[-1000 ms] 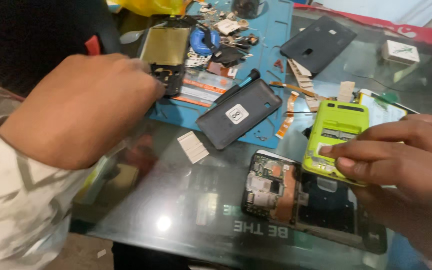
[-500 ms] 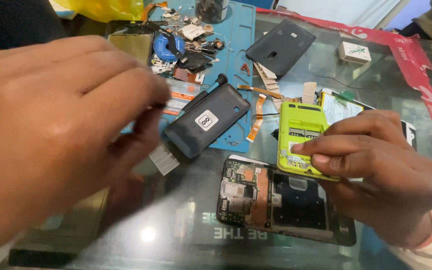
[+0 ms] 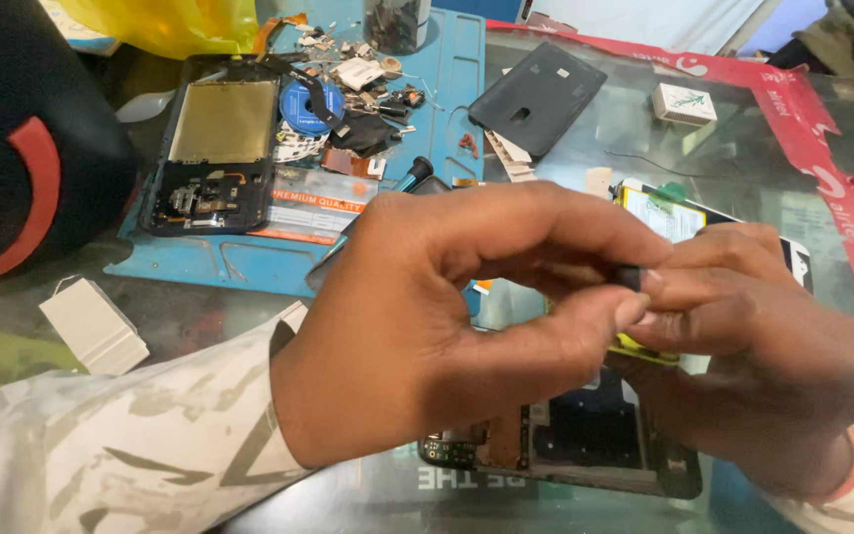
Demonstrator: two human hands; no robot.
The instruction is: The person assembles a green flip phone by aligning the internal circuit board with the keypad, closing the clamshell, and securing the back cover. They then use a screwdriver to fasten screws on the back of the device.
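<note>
Lime-green flat phone battery (image 3: pixel 644 348) mostly hidden now, only a thin yellow-green edge shows between both hands, held just above the opened black phone chassis (image 3: pixel 585 445) lying on the glass counter (image 3: pixel 743 148). Half a second ago the battery was fully visible under the right hand alone, left hand away at the side; now the left hand (image 3: pixel 447 336) has come across and meets the right hand (image 3: pixel 753 366) over it. Left thumb and forefinger pinched together on a small dark bit (image 3: pixel 629 276) at the battery's top edge, cannot tell what it is. Right hand fingers curled and pressed around the battery from the far side. Looks like two-handed fine work on the battery has begun.

Further out: blue repair mat (image 3: pixel 447 99) with another open phone frame with gold shield (image 3: pixel 217 148), blue solder-wick spool (image 3: pixel 310 102), loose small parts. Black back cover (image 3: pixel 538 97) beyond. Small white box (image 3: pixel 684 103) far right, white rectangular block (image 3: pixel 94 324) left.
</note>
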